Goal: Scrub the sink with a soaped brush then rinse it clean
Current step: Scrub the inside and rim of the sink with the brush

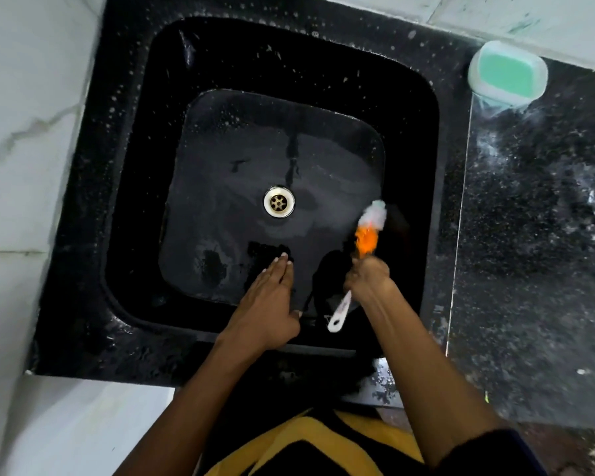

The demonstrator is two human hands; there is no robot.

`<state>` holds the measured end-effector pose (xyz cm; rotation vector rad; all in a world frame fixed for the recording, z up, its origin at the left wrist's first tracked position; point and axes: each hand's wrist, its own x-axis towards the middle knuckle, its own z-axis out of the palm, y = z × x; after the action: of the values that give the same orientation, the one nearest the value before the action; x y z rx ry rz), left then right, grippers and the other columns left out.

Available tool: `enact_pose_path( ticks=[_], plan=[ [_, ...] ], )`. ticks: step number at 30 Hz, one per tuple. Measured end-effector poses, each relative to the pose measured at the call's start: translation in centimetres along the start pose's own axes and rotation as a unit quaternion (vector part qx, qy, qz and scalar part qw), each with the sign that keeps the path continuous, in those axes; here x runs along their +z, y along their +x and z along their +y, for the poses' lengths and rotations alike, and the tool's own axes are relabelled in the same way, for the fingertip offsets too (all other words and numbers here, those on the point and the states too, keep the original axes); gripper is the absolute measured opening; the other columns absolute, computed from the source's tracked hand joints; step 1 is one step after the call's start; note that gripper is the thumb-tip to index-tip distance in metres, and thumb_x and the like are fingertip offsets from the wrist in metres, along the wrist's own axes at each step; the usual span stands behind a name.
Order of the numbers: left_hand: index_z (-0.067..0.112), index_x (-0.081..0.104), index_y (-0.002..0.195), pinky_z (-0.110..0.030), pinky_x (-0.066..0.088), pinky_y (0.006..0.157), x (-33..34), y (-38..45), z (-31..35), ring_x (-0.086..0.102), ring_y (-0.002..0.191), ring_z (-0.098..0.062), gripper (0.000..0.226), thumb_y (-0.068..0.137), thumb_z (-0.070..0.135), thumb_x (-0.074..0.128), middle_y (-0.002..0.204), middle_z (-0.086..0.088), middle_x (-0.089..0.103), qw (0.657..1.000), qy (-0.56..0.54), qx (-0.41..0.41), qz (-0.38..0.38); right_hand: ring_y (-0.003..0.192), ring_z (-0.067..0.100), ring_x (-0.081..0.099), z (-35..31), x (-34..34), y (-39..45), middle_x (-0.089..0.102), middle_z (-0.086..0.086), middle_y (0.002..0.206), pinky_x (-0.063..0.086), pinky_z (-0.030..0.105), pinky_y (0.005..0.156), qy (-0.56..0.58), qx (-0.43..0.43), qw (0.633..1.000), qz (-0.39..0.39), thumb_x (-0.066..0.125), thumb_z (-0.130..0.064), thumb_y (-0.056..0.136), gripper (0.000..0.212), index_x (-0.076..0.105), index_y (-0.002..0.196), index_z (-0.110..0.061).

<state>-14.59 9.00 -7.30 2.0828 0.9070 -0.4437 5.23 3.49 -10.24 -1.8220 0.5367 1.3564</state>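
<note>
Bare forearms, a dark sleeve (488, 448) on the right arm, and yellow-and-black patterned clothing (310, 444) below

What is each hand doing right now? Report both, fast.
Left hand: open, flat, fingers extended over the near wall of the sink, holding nothing.
Right hand: closed on the brush.

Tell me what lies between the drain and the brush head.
Only wet, soap-streaked sink floor lies between the drain and the brush, seen in the head view.
</note>
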Motion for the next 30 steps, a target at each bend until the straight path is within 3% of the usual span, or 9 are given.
enact_pose_path(
  ticks=[4, 8, 12, 15, 17, 19, 21, 25, 30],
  plan=[
    [0.007, 0.003, 0.159, -0.036, 0.009, 0.125, 0.3, 0.1, -0.2, -0.005, 0.154, -0.018, 0.096, 0.089, 0.038, 0.061, 0.168, -0.005, -0.009, 1.000, 0.003, 0.005, -0.005, 0.019, 0.007, 0.023, 2.1, -2.0, -2.4, 0.036, -0.002, 0.042, 0.021, 0.006, 0.029, 0.099, 0.092, 0.990, 0.043, 0.018, 0.000, 0.094, 0.037, 0.036, 0.066, -0.015],
    [0.007, 0.003, 0.159, -0.036, 0.008, 0.125, 0.2, 0.1, -0.3, -0.005, 0.154, -0.018, 0.096, 0.089, 0.039, 0.061, 0.168, -0.005, -0.009, 1.000, 0.007, 0.008, -0.007, 0.023, 0.007, 0.020, 3.0, -2.6, -4.2, 0.032, -0.003, 0.043, 0.016, 0.005, 0.031, 0.118, 0.137, 0.982, 0.057, 0.015, 0.002, 0.089, 0.038, 0.034, 0.060, -0.014],
    [0.008, 0.002, 0.159, -0.034, 0.005, 0.125, 0.1, 0.0, -0.2, -0.007, 0.154, -0.017, 0.095, 0.090, 0.039, 0.060, 0.167, -0.004, -0.010, 1.000, 0.005, 0.016, -0.005, 0.022, 0.007, 0.020, 2.7, -1.7, -4.3, 0.031, -0.002, 0.040, 0.017, 0.005, 0.032, 0.133, 0.111, 0.984, 0.050, 0.018, 0.001, 0.092, 0.037, 0.034, 0.062, -0.013],
    [0.007, 0.003, 0.159, -0.034, 0.005, 0.125, 0.1, 0.0, -0.2, -0.006, 0.154, -0.017, 0.095, 0.089, 0.038, 0.060, 0.168, -0.006, -0.009, 1.000, 0.006, 0.018, -0.005, 0.024, 0.007, 0.038, 1.1, -0.3, -1.4, 0.041, -0.001, 0.045, 0.028, 0.009, 0.028, 0.060, 0.029, 0.996, 0.065, 0.029, -0.007, 0.099, 0.034, 0.038, 0.068, -0.016],
    [0.007, 0.004, 0.159, -0.032, 0.005, 0.125, 0.1, -0.1, -0.2, -0.006, 0.154, -0.017, 0.094, 0.090, 0.037, 0.060, 0.168, -0.006, -0.009, 1.000, 0.001, 0.016, 0.001, 0.061, 0.013, 0.065, -1.2, 1.0, 0.7, 0.053, 0.002, 0.071, 0.048, 0.017, 0.045, -0.065, -0.053, 0.990, 0.115, 0.041, -0.014, 0.099, 0.024, 0.049, 0.076, -0.017],
    [0.007, 0.003, 0.159, -0.031, 0.003, 0.125, -0.1, -0.2, -0.1, -0.007, 0.154, -0.016, 0.093, 0.091, 0.035, 0.059, 0.168, -0.005, -0.010, 1.000, -0.004, 0.016, 0.008, 0.108, 0.030, 0.063, -3.8, 2.3, 2.5, 0.064, 0.014, 0.103, 0.051, 0.031, 0.081, -0.227, -0.121, 0.944, 0.204, 0.050, -0.016, 0.096, 0.018, 0.063, 0.099, -0.006],
    [0.006, 0.003, 0.159, -0.030, 0.002, 0.125, -0.2, -0.3, -0.1, -0.007, 0.154, -0.017, 0.091, 0.092, 0.034, 0.058, 0.167, -0.005, -0.011, 1.000, -0.006, 0.013, 0.014, 0.121, 0.035, 0.055, -6.6, 3.9, 3.3, 0.060, 0.019, 0.125, 0.045, 0.035, 0.096, -0.339, -0.168, 0.897, 0.228, 0.050, -0.017, 0.096, 0.031, 0.061, 0.119, 0.002],
    [0.006, 0.003, 0.159, -0.029, 0.000, 0.125, -0.2, -0.3, 0.0, -0.008, 0.154, -0.017, 0.091, 0.092, 0.034, 0.058, 0.167, -0.005, -0.012, 1.000, -0.006, 0.008, 0.022, 0.121, 0.035, 0.054, -12.3, 7.4, 4.4, 0.056, 0.017, 0.131, 0.045, 0.039, 0.097, -0.460, -0.258, 0.822, 0.213, 0.052, -0.029, 0.091, 0.040, 0.058, 0.124, -0.008],
    [0.008, 0.000, 0.159, -0.026, -0.002, 0.123, -0.5, -0.4, 0.2, -0.009, 0.154, -0.015, 0.090, 0.095, 0.033, 0.057, 0.167, -0.002, -0.015, 1.000, -0.015, -0.006, 0.025, 0.115, 0.038, 0.057, -18.0, 12.1, 5.0, 0.058, 0.018, 0.125, 0.047, 0.044, 0.095, -0.633, -0.388, 0.654, 0.147, 0.055, -0.033, 0.091, 0.039, 0.061, 0.122, -0.010]
  ],
)
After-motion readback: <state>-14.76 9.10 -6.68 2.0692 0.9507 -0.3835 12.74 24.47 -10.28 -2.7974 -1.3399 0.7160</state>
